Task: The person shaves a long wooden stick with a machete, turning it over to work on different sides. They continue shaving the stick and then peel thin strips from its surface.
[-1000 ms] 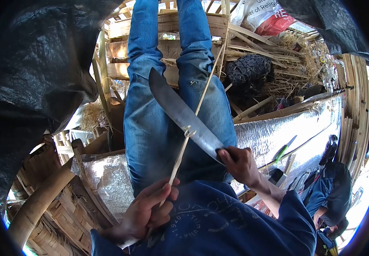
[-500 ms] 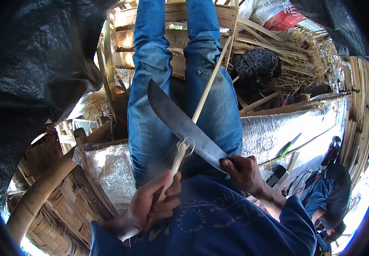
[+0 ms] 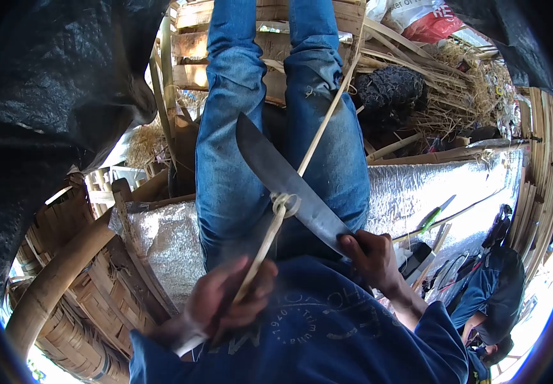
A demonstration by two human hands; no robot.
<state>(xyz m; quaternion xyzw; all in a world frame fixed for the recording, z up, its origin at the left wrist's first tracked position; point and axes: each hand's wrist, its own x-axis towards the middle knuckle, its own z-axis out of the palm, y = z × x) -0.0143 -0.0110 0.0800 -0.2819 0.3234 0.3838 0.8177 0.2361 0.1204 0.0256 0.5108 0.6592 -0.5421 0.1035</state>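
My right hand [image 3: 372,259] is closed round the handle of a machete [image 3: 273,171], whose broad, dark blade slants up and left above my lap. In my left hand [image 3: 230,301], slightly blurred, is the near end of a long, pale bamboo strip [image 3: 327,118]. That strip runs away from me, under the blade and past one knee. Where blade and strip cross, thin curled shavings [image 3: 288,203] bunch on the strip. The machete's edge appears to meet the strip there, though the shavings partly cover the contact.
Silver foil sheeting [image 3: 391,192] lies beside my legs, with a green-handled knife [image 3: 431,219] on it. Right of it are a person in dark clothes [image 3: 494,294] and upright bamboo slats [image 3: 538,179]. Left are black plastic sheeting [image 3: 59,83], a bamboo pole [image 3: 65,288] and woven bamboo [image 3: 107,297].
The view has shifted slightly, so legs and surroundings sit a little further right. Both hands keep their grips, and the curl of shavings looks somewhat larger.
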